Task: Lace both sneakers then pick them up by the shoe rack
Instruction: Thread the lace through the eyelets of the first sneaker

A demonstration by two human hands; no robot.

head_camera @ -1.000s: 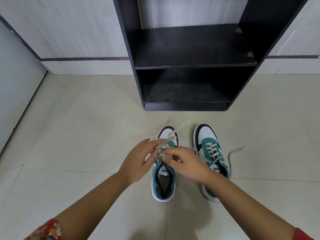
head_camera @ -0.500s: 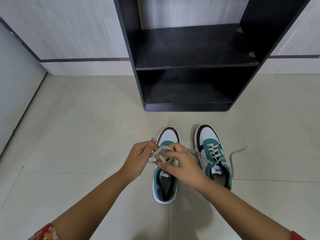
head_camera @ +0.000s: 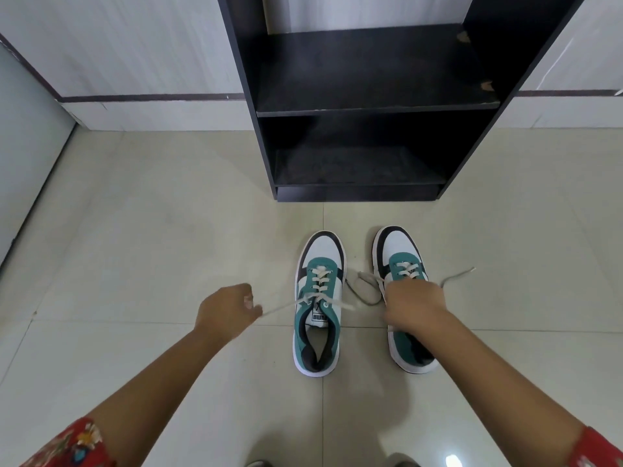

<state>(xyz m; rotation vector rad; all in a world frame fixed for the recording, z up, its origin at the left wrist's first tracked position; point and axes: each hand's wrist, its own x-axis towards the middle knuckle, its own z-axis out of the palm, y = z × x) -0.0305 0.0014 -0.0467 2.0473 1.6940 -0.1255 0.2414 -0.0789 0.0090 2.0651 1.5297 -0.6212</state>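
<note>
Two teal, white and black sneakers stand side by side on the floor, toes toward the black shoe rack (head_camera: 374, 111). The left sneaker (head_camera: 318, 335) is laced up to its top eyelets. My left hand (head_camera: 226, 313) is to its left, pinching one lace end (head_camera: 283, 307) that is pulled taut from the top eyelet. The other end lies loose and blurred on the sneaker's right side. My right hand (head_camera: 416, 306) rests curled over the tongue of the right sneaker (head_camera: 399, 251), and its laces run in under my fingers. My hand hides that sneaker's middle.
A lace loop (head_camera: 365, 289) lies on the tiles between the two sneakers, and another lace end (head_camera: 458, 275) trails to the right. The rack has two dark shelves with nothing on them. A wall runs behind the rack, and a grey panel stands at the far left.
Both hands were together over the left sneaker's laces. My left hand has now pulled out to the left with one lace end, and my right hand has moved onto the right sneaker.
</note>
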